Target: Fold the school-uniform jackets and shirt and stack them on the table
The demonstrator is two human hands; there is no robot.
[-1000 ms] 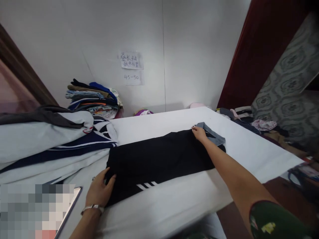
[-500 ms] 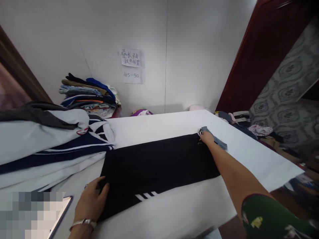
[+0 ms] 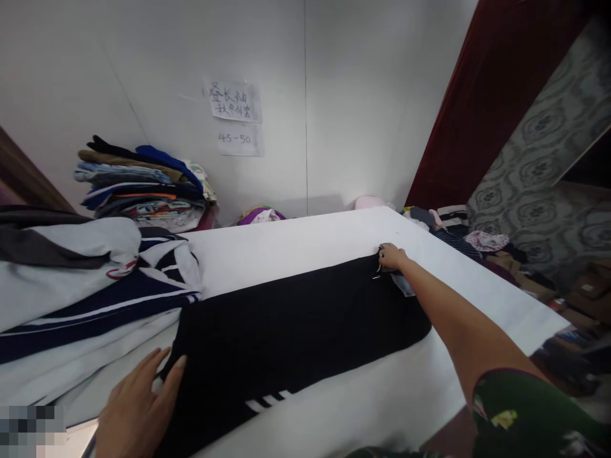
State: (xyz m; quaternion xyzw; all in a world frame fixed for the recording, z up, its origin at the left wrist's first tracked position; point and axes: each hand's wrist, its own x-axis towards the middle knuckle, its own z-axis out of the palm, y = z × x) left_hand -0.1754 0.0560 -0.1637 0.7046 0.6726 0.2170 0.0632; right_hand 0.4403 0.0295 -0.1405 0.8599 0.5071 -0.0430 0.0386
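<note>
White-topped table against a pale grey wall, with a long black cloth garment between two hands

Two handwritten paper notes hang above the table, and a tall stack of mixed-colour folded clothes stands behind its left side. Loose white and navy garments with white stripes lie in a heap on the left, just beside the black one.

The black garment lies flat across the table as a long panel, three short white bars along its near edge. The right hand is at its far right corner, fingers curled closely and apparently pinching the cloth; a scrap of grey fabric shows below the wrist. The left hand is at the left end, thumb on the cloth and parted from the bent fingers; whether it grips the edge I cannot tell.

The step in hand looks like folding and smoothing. The next move probably calls for settling the right end flat, keeping the left end steady so the panel stays straight.
</note>
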